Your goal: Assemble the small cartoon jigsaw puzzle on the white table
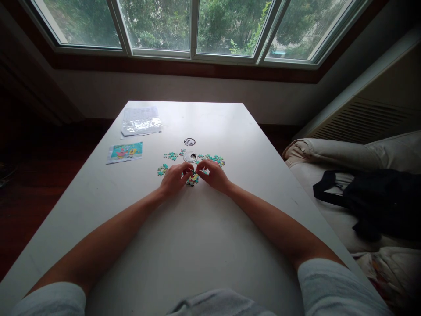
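My left hand [176,177] and my right hand [213,174] meet near the middle of the white table, fingertips pinched close together. Between them is a small dark-green jigsaw puzzle piece, partly hidden by the fingers. Just below lies a pile of colourful puzzle pieces [192,180]. More pieces spread around: a small cluster [162,169] left of my left hand, another group [172,156] farther back, and a larger heap [215,159] beyond my right hand. A round, clear-looking disc or lid [190,157] sits right behind my fingers, and a smaller round item [190,141] lies past it.
On the table's left is a picture card [126,152] with cartoon figures. A clear plastic bag with papers [141,120] lies at the back left. The white table [210,245] ends near a windowed wall. To the right, a dark bag [384,202] rests on a pale sofa [305,175].
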A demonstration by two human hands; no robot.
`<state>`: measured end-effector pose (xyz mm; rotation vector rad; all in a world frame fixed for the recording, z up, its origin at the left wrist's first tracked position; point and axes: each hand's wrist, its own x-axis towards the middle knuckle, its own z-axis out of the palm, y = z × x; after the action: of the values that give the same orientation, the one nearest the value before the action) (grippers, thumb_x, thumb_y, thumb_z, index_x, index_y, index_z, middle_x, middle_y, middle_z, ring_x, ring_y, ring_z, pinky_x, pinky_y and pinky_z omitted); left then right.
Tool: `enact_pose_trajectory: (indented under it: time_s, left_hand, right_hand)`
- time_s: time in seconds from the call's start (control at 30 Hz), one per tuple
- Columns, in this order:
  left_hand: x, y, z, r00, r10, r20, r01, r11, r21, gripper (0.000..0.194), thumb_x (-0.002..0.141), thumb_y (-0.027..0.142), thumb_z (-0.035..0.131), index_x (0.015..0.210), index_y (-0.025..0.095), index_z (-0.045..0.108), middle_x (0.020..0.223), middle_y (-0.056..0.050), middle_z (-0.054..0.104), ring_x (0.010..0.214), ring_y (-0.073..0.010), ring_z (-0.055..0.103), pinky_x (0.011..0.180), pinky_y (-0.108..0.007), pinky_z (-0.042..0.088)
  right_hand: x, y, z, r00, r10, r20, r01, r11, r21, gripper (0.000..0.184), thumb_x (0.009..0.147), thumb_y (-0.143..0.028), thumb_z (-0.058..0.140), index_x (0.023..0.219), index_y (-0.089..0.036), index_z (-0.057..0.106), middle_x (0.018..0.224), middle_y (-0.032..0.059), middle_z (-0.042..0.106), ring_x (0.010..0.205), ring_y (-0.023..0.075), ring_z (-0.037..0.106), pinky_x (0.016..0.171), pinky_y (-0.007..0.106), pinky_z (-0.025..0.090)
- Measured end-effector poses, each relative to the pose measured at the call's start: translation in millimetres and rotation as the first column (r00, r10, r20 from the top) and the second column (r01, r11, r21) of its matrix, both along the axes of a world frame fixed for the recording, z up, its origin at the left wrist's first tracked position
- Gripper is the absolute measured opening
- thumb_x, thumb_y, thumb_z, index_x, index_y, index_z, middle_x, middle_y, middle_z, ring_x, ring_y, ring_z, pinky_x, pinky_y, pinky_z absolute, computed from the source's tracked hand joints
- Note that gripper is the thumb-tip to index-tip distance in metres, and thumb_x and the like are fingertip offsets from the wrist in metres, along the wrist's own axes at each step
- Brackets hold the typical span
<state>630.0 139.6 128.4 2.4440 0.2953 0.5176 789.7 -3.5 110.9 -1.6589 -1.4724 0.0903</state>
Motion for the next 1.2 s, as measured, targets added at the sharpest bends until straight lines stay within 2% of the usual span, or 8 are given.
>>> enact_pose_trajectory:
  time_s: [0.17, 0.37, 0.5, 0.57, 0.67, 0.8, 0.9, 1.2]
  left_hand:
    - [-2, -2, -2.2, 0.999, 0.026, 0.024, -0.024, 0.996, -0.085, 0.018, 0.093, 0.029, 0.061, 0.111, 0.028, 0.058, 0.088, 0.003, 0.075, 0.077, -0.0170, 0.069, 0.075, -0.031, 0.049]
    - [-2, -1, -2.0, 0.987, 0.103, 0.120, -0.076, 0.975, -0.209, 0.015, 0.093, 0.036, 0.061, 0.098, 0.024, 0.055, 0.089, 0.000, 0.071, 0.078, -0.0155, 0.067, 0.072, -0.028, 0.050]
    - [-3, 1, -5.7, 0.985, 0.119, 0.127, -0.087, 0.967, -0.238, 0.012, 0.094, 0.035, 0.058, 0.094, 0.024, 0.054, 0.090, -0.001, 0.071, 0.081, -0.0160, 0.066, 0.073, -0.029, 0.051]
    - [-5, 3, -7.4, 0.991, 0.098, 0.090, -0.081, 0.981, -0.179, 0.007, 0.093, 0.031, 0.057, 0.095, 0.024, 0.057, 0.091, -0.001, 0.072, 0.082, -0.0169, 0.066, 0.075, -0.031, 0.052]
    - [-8, 5, -8.1, 0.999, -0.033, 0.041, 0.031, 0.999, 0.028, 0.007, 0.092, 0.027, 0.057, 0.093, 0.024, 0.064, 0.099, -0.003, 0.073, 0.095, -0.0203, 0.066, 0.086, -0.036, 0.051]
    - [-12, 5, -8.0, 0.967, -0.250, -0.040, 0.252, 0.932, 0.259, 0.013, 0.093, 0.025, 0.057, 0.097, 0.026, 0.070, 0.120, -0.003, 0.071, 0.117, -0.0245, 0.060, 0.101, -0.043, 0.045]
    - [-13, 6, -9.1, 0.953, -0.291, -0.089, 0.304, 0.897, 0.321, 0.016, 0.094, 0.026, 0.057, 0.104, 0.026, 0.070, 0.124, -0.003, 0.070, 0.117, -0.0242, 0.060, 0.101, -0.042, 0.045]
    - [-13, 8, -10.3, 0.954, -0.276, -0.121, 0.301, 0.869, 0.392, 0.022, 0.098, 0.027, 0.054, 0.114, 0.028, 0.069, 0.125, -0.002, 0.069, 0.117, -0.0235, 0.061, 0.100, -0.041, 0.046]
  right_hand:
    - [-1, 2, -2.7, 0.991, 0.031, -0.133, -0.035, 0.999, -0.032, 0.012, 0.093, -0.035, 0.061, 0.090, -0.023, 0.059, 0.083, 0.0008, 0.064, 0.074, 0.0148, 0.055, 0.072, 0.030, 0.047]
    - [-5, 3, -2.3, 0.961, 0.125, -0.247, -0.137, 0.990, -0.035, 0.023, 0.091, -0.036, 0.062, 0.112, -0.026, 0.060, 0.081, -0.0013, 0.064, 0.072, 0.0138, 0.057, 0.069, 0.028, 0.047]
    - [-3, 3, -3.7, 0.956, 0.072, -0.284, -0.087, 0.995, -0.041, 0.018, 0.089, -0.036, 0.064, 0.102, -0.024, 0.061, 0.079, -0.0016, 0.063, 0.069, 0.0132, 0.055, 0.066, 0.027, 0.047]
    - [0, 3, -5.1, 0.950, 0.031, -0.311, -0.043, 0.999, -0.031, 0.018, 0.087, -0.037, 0.066, 0.095, -0.023, 0.059, 0.077, -0.0018, 0.062, 0.068, 0.0133, 0.056, 0.065, 0.027, 0.047]
    - [7, 1, -5.6, 0.943, -0.019, -0.332, 0.006, 0.999, -0.039, 0.021, 0.085, -0.040, 0.069, 0.089, -0.022, 0.058, 0.075, -0.0016, 0.062, 0.068, 0.0138, 0.056, 0.064, 0.028, 0.048]
    - [12, -2, -0.2, 0.940, -0.071, -0.334, 0.035, 0.993, -0.113, 0.022, 0.084, -0.041, 0.068, 0.083, -0.022, 0.059, 0.074, -0.0015, 0.062, 0.067, 0.0136, 0.056, 0.063, 0.027, 0.047]
    - [13, -4, 4.4, 0.931, -0.105, -0.350, 0.050, 0.985, -0.163, 0.020, 0.083, -0.038, 0.068, 0.080, -0.022, 0.058, 0.074, -0.0017, 0.062, 0.068, 0.0137, 0.057, 0.062, 0.026, 0.045]
    - [7, -5, 5.4, 0.962, -0.150, -0.229, 0.076, 0.951, -0.301, 0.006, 0.080, -0.024, 0.067, 0.086, -0.022, 0.066, 0.076, -0.0018, 0.069, 0.070, 0.0133, 0.061, 0.067, 0.025, 0.044]
